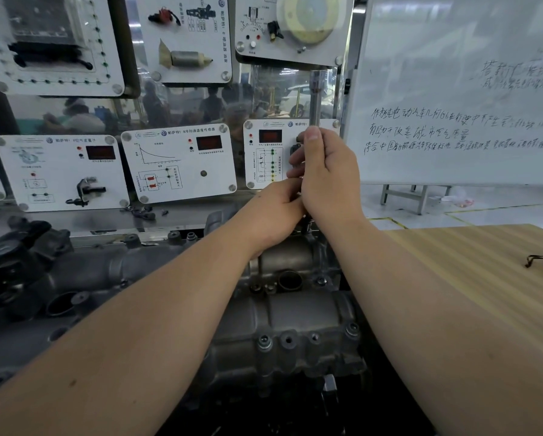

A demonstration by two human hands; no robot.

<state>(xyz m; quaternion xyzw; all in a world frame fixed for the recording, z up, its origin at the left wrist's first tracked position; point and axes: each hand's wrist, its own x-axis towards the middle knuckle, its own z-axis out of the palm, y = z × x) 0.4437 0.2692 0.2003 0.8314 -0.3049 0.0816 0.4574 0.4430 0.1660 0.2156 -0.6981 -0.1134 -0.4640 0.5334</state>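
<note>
Right hand (326, 174) gripped the upright socket bar (315, 99), left hand (273, 212) at its foot, grip hidden, at the engine casting (295, 309) far end; fastener unseen; turning judged unfinished; nearer bolts (263, 341) sat seated.

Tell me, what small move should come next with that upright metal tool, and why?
Probably a short twist of the socket tool: the right hand grips its shaft upright, the left hand holds its lower end at the engine casting, where a fastener likely sits, hidden.
</note>
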